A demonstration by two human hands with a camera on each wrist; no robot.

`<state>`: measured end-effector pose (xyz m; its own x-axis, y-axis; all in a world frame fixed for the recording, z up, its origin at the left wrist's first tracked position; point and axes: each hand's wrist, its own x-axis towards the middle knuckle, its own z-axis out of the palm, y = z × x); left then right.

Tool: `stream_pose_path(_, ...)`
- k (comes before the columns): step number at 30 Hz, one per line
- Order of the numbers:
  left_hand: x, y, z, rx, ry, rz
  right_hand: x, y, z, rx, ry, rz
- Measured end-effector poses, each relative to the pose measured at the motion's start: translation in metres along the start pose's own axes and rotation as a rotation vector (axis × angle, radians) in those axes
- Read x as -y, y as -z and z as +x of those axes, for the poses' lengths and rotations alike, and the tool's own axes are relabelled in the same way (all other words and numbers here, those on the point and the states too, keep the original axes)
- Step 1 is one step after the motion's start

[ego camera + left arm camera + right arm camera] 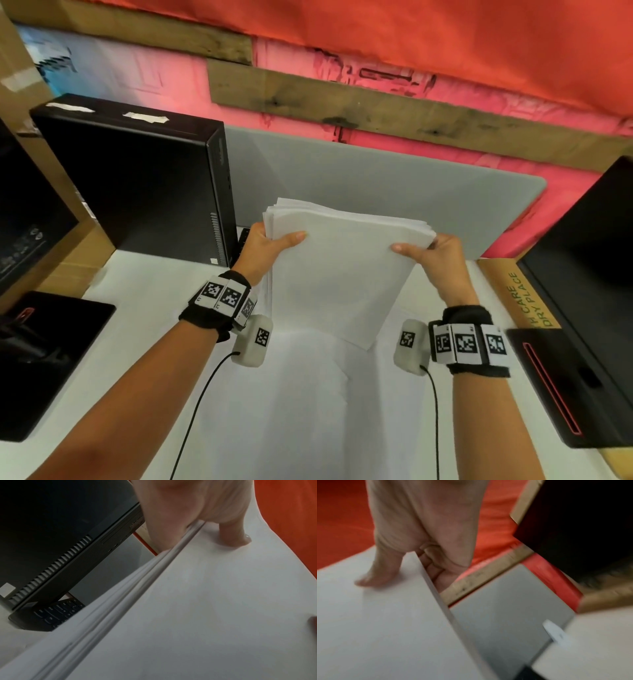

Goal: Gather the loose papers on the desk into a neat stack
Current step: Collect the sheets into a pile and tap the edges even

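Left hand point(265, 248): thumb on the front sheet, fingers behind, clamped on the paper stack's point(337, 270) left edge.
Right hand point(436, 260): same pinch on the right edge.
Paper stack: held tilted above the white desk point(144, 359).
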<state>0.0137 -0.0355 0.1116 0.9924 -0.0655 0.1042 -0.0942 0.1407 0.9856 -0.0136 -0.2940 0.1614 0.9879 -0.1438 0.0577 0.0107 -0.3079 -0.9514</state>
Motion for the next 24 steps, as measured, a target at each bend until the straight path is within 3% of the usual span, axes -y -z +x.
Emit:
stream_pose_path(5, -0.005, -0.003, 0.000, -0.029, 0.056, -0.024, -0.025, -0.029, -0.011, 0.037, -0.068, 0.167)
stream_pose_path(9, -0.035, -0.003, -0.006, -0.002, -0.062, -0.102, -0.009, -0.025, -0.016, -0.066, 0.062, 0.270)
stream_pose_path(13, -0.046, -0.002, -0.016, 0.022, -0.116, -0.026, -0.004, -0.022, -0.023, -0.047, 0.129, 0.285)
stream_pose_path(16, -0.037, -0.008, -0.015, -0.107, -0.161, 0.101, -0.006, -0.029, -0.020, -0.071, 0.116, 0.277)
stream_pose_path(21, -0.032, -0.030, -0.004, -0.334, -0.291, 0.123, 0.000, -0.038, -0.020, -0.202, 0.051, 0.462)
stream_pose_path(24, -0.033, -0.036, 0.000, -0.391, -0.275, 0.100, 0.004, -0.041, -0.018, -0.269, 0.024, 0.483)
